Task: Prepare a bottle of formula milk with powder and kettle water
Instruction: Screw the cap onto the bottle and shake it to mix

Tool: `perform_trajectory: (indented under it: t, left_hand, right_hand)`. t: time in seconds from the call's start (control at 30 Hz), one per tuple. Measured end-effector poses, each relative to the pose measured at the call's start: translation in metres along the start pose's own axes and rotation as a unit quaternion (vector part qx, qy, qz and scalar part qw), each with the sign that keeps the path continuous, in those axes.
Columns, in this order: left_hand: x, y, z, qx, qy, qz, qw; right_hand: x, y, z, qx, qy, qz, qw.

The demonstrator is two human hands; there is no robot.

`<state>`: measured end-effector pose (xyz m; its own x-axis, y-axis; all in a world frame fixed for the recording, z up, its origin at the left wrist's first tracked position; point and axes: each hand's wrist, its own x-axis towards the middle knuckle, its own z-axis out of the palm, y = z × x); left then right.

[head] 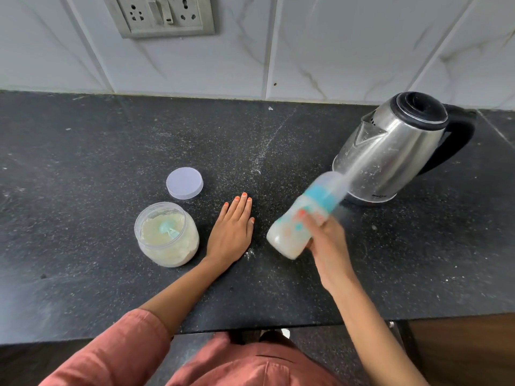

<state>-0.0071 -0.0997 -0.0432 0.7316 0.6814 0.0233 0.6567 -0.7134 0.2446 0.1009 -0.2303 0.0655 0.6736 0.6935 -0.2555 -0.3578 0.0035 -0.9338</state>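
right hand (pixel 323 235) gripping capped bottle (pixel 295 227), tilted, blurred, milky inside; left hand (pixel 232 227) flat on counter (pixel 83 162), fingers straight, beside open powder jar (pixel 167 235); kettle (pixel 390 151) behind bottle

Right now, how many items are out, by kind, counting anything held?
kettle: 1
jar: 1, open
lid: 1, off the jar
scoop: 1, in the jar
bottle: 1, in the right hand
Total: 5
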Motion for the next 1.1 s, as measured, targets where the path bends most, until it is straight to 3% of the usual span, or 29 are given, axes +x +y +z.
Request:
perform_trajectory:
  t: [0.07, 0.13, 0.2, 0.3, 0.37, 0.47, 0.5, 0.57, 0.67, 0.73, 0.83, 0.9, 1.03, 1.1]
  left_hand:
    - [0.001, 0.000, 0.000, -0.002, 0.001, -0.003, 1.000]
    - [0.000, 0.000, 0.000, -0.012, -0.002, -0.005, 1.000]
    - [-0.001, 0.000, 0.000, -0.019, 0.002, -0.005, 1.000]
    - [-0.002, 0.000, 0.000, -0.015, 0.008, -0.001, 1.000]
    - [-0.001, 0.000, 0.000, -0.016, 0.004, -0.002, 1.000]
    - [-0.001, 0.000, -0.001, -0.021, 0.001, -0.005, 1.000]
    - [-0.001, 0.000, -0.002, -0.022, 0.001, -0.005, 1.000]
    - [-0.002, 0.000, -0.002, -0.022, 0.002, -0.003, 1.000]
    - [-0.002, -0.001, 0.000, -0.012, 0.002, -0.002, 1.000]
    - [-0.001, -0.001, 0.001, -0.008, 0.002, 0.001, 1.000]
    - [0.000, -0.002, 0.001, 0.000, 0.000, 0.002, 1.000]
    - [0.000, -0.001, 0.001, -0.002, -0.005, -0.001, 1.000]
    - [-0.001, 0.000, -0.001, -0.018, 0.004, -0.001, 1.000]
    - [-0.001, 0.000, -0.001, -0.014, 0.006, 0.001, 1.000]
  right_hand:
    - [-0.012, 0.002, -0.002, -0.149, -0.110, 0.004, 0.983]
    - [-0.011, -0.003, -0.005, -0.149, -0.103, -0.002, 0.984]
    - [0.001, -0.010, -0.008, 0.007, -0.013, 0.006, 1.000]
    - [0.017, -0.010, -0.008, 0.203, 0.105, -0.009, 0.974]
    - [0.013, -0.001, -0.005, 0.153, 0.091, 0.010, 0.984]
    - [-0.006, 0.008, -0.004, -0.061, -0.016, 0.048, 0.997]
    - [-0.007, 0.007, -0.005, -0.076, -0.020, 0.045, 0.996]
    - [0.000, 0.000, -0.008, 0.031, 0.011, 0.029, 0.999]
    - [0.014, -0.006, -0.008, 0.228, 0.105, 0.002, 0.968]
    - [0.011, 0.000, -0.004, 0.187, 0.106, -0.009, 0.977]
    - [-0.008, 0.009, 0.002, -0.013, 0.009, 0.033, 0.999]
    - [-0.009, 0.008, -0.001, -0.060, -0.016, 0.027, 0.998]
    - [0.011, -0.005, -0.005, 0.160, 0.076, -0.014, 0.984]
    - [0.011, -0.005, -0.004, 0.155, 0.084, -0.028, 0.984]
